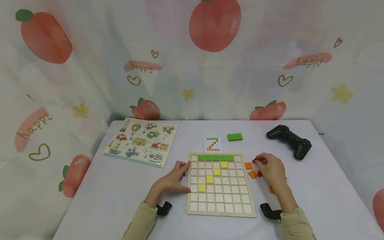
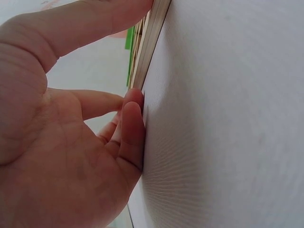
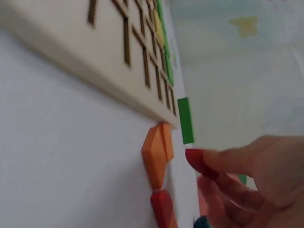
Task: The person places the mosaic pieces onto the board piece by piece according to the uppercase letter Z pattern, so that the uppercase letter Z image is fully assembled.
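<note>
A wooden grid board (image 1: 220, 198) lies on the table, with several green tiles (image 1: 216, 158) along its top row and several yellow tiles (image 1: 217, 172) in a diagonal below. My left hand (image 1: 172, 178) rests against the board's left edge, thumb and fingers spread apart along it. Just off the board's right side, my right hand (image 1: 271, 170) pinches a red tile (image 3: 202, 161) between thumb and fingertips, raised above the table. Beneath and beside that hand lie orange tiles (image 1: 248, 165) and another red tile (image 3: 163, 208), some partly hidden by it.
A small pattern card (image 1: 212, 145) sits behind the board, near a green block (image 1: 235, 137). At the back left is a picture puzzle board (image 1: 141, 141); a black game controller (image 1: 289, 141) lies back right. A printed curtain hangs behind the table.
</note>
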{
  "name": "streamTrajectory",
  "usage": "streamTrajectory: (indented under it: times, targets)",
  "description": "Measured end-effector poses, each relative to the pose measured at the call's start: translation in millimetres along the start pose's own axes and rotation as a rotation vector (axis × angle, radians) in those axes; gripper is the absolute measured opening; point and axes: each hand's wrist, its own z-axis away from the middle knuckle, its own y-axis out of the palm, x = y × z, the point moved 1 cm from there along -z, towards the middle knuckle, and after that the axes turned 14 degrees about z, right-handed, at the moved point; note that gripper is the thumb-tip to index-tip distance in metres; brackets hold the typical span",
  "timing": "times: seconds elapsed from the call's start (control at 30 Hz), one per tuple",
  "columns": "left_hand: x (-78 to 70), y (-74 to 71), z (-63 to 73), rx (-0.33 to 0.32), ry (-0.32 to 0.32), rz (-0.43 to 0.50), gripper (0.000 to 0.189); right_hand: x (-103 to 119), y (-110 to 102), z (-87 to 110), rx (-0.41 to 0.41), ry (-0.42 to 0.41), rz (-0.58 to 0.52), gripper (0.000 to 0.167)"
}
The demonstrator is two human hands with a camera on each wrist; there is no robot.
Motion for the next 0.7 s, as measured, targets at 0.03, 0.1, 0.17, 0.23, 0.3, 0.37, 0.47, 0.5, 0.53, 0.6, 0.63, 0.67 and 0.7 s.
streamTrajectory:
  times: [0.03, 0.1, 0.17, 0.23, 0.3, 0.37, 0.47, 0.5, 0.53, 0.6, 0.63, 0.67, 0.7]
  targets:
    - [-0.5, 0.0, -0.1, -0.001, -0.003, 0.002, 0.106, 4, 1, -1.4, 0.012, -0.038, -0.052, 0.015]
    - [-0.7, 0.1, -0.1, -0.005, -0.007, 0.0, 0.106, 14, 4, -5.3, 0.057, -0.115, -0.149, 0.016]
    - [-0.7, 0.0, -0.2, -0.009, -0.011, 0.0, 0.107, 25, 10, -9.3, 0.112, -0.172, -0.221, 0.017]
    - [0.0, 0.5, -0.6, -0.011, -0.015, -0.001, 0.107, 34, 18, -11.9, 0.158, -0.203, -0.243, 0.018]
    - [1.2, 1.5, -1.2, -0.006, -0.011, 0.0, 0.108, 40, 24, -13.6, 0.176, -0.226, -0.219, 0.017]
    - [2.7, 2.2, -1.2, 0.0, -0.01, 0.002, 0.107, 45, 30, -13.9, 0.192, -0.236, -0.191, 0.016]
    - [2.9, 2.5, -1.0, 0.004, -0.005, 0.003, 0.107, 49, 33, -14.6, 0.189, -0.239, -0.156, 0.015]
    - [2.6, 2.4, -1.0, 0.003, -0.005, 0.002, 0.107, 50, 33, -15.1, 0.186, -0.244, -0.145, 0.014]
    - [2.5, 2.2, -1.0, 0.002, -0.004, 0.0, 0.107, 50, 32, -15.6, 0.184, -0.247, -0.134, 0.014]
    - [2.3, 1.5, -0.6, -0.001, -0.001, -0.002, 0.107, 51, 32, -16.6, 0.181, -0.254, -0.107, 0.014]
    - [2.3, 1.1, -0.4, -0.001, 0.002, -0.002, 0.107, 52, 32, -16.9, 0.181, -0.258, -0.096, 0.014]
    - [2.4, 0.7, -0.2, -0.001, 0.004, -0.003, 0.107, 52, 31, -17.2, 0.179, -0.257, -0.086, 0.013]
    - [2.2, 0.1, 0.1, -0.001, 0.006, -0.004, 0.107, 52, 31, -17.4, 0.176, -0.252, -0.079, 0.011]
